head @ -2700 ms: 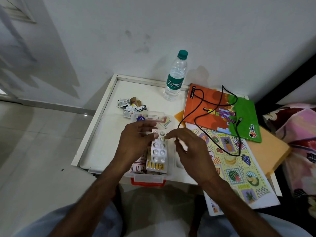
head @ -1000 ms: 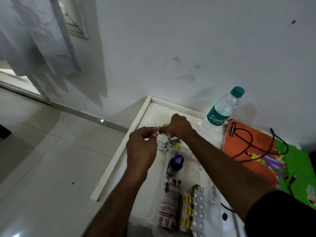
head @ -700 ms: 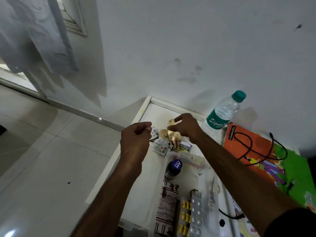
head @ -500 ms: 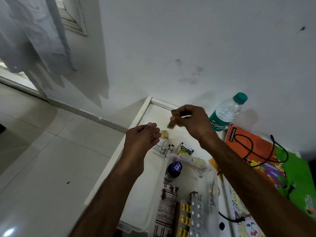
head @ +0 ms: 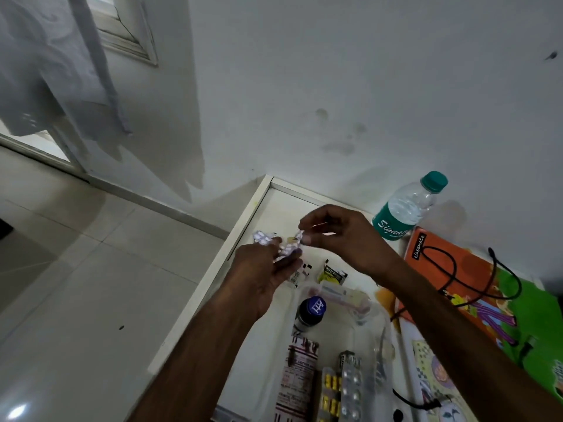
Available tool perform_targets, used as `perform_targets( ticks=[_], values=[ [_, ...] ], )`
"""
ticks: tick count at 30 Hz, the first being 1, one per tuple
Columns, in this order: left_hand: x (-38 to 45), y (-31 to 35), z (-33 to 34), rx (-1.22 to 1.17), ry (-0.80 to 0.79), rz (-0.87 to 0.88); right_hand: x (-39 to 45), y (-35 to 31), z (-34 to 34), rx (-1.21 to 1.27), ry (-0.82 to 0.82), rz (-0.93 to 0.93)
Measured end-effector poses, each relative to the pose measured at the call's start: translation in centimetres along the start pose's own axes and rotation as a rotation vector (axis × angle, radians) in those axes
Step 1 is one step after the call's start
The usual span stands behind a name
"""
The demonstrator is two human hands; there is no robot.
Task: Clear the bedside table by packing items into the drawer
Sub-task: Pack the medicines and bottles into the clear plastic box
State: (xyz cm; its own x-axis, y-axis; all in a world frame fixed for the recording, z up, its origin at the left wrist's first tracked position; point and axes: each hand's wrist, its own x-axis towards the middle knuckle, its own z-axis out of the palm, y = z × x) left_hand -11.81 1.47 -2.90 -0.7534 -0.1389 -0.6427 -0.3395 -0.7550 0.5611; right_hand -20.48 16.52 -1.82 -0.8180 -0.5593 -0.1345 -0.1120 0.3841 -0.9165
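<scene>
While both of our arms reach over the white bedside table [head: 265, 208], our left hand [head: 268, 266] lies palm up with its fingers loosely cupped, carrying small foil blister strips [head: 262, 237] on the fingertips. Our right hand [head: 344, 239] pinches one crinkled silvery strip [head: 300, 236] between thumb and forefinger, just above the left palm.

Nearer us than the hands sits a clear plastic box [head: 382, 339] (rectangular, thin-walled). Inside it we see a dark bottle [head: 309, 315] with a round blue cap, a printed carton [head: 297, 379], a yellow pill strip [head: 330, 394] and a silver blister sheet [head: 350, 391] with domed pockets.

Just beyond the box lie loose small sachets [head: 332, 274] on the tabletop. To the box's right, a glossy orange and green notebook [head: 475, 269] carries a looped black cable [head: 454, 269]. Behind that stands a ribbed clear water bottle [head: 408, 205] with a green cap.
</scene>
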Motion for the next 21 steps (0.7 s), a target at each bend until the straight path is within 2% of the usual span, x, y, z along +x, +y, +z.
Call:
perform_targets(
  ticks=[4, 7, 11, 14, 17, 19, 21],
  values=[
    [0.8, -0.1, -0.8, 0.006, 0.08, 0.06, 3.8, 2.8, 0.5, -0.097, 0.18, 0.183],
    [0.9, -0.2, -1.0, 0.042, 0.071, 0.047, 6.3, 5.1, 1.2, -0.32, 0.33, 0.335],
    [0.9, -0.5, -0.9, 0.135, 0.082, 0.084, 7.8, 6.3, 2.5, -0.627, 0.353, 0.399],
    [0.8, -0.5, -0.8, 0.192, 0.081, 0.111, 8.1, 6.4, 2.4, -0.729, 0.268, 0.447],
    [0.7, -0.6, -0.8, 0.21, 0.077, 0.137, 7.7, 5.8, 1.7, -0.498, 0.32, 0.444],
    [0.6, -0.6, -0.9, 0.239, 0.094, 0.174, 6.8, 4.3, 1.3, -0.247, 0.355, 0.349],
    [0.6, -0.6, -1.1, 0.276, 0.105, 0.217, 5.9, 1.7, 0.3, -0.004, 0.288, 0.232]
  ],
)
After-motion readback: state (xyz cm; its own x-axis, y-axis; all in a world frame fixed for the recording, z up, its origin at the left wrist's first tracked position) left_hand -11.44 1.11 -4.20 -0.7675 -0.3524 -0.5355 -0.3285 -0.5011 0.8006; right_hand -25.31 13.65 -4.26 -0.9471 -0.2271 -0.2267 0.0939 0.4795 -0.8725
